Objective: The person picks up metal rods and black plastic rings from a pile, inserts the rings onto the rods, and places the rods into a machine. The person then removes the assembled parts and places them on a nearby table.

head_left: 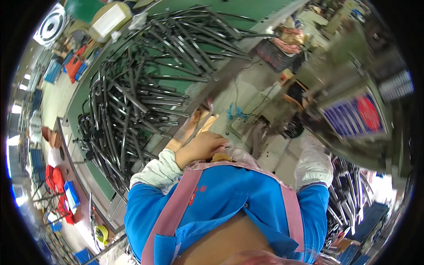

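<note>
**Head view: left hand at chest, metal strip running up and away**

Head view, heavily tilted. Left hand [201, 148] seen at chest height, fingers curled loosely, resting against a tan piece [194, 132] at the near end of a long grey metal strip [229, 75]. Strip's long axis runs from just beyond the hand diagonally up and to the right, toward the far edge of the green bench [84, 99]. Left hand clearly the nearer to it. Whether the fingers pinch the tan piece or merely lie on it: cannot tell.

Right hand not seen; only a white sleeve cover [312, 165] shown, ending behind a dark machine [353, 110]. Grip state there cannot be told.

Pile of dark bent metal rods [141, 88] spread across the bench, left of the strip. Blur over the machine.
</note>
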Available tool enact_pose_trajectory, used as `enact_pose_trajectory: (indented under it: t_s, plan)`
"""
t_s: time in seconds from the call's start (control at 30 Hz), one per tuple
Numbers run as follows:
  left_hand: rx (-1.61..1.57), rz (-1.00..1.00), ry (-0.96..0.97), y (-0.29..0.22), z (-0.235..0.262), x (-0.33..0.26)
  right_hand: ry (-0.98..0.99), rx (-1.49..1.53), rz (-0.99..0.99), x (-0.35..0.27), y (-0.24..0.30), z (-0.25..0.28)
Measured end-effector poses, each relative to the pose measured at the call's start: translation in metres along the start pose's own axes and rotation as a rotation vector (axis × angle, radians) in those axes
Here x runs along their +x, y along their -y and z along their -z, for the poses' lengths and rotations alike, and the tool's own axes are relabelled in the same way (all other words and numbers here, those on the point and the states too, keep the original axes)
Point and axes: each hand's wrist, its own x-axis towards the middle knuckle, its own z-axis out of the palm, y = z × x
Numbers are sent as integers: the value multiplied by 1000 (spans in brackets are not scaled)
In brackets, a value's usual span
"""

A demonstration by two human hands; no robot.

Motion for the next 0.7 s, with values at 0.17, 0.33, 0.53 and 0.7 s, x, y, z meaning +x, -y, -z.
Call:
enact_pose_trajectory:
  t_s: [0.17, 0.33, 0.53, 0.7]
  plan:
    - [219, 174, -206, 29, 79, -45, 92, -45, -36, 49, -5, -39]
    - [284, 357, -620, 46, 136, -87, 133, -69, -77, 47, 27, -6]
    - [216, 641, -791, 79, 176, -105, 89, -73, -86, 47, 34, -1]
    - [266, 604, -668, 97, 201, -83, 185, -18, -150, 49, 49, 6]
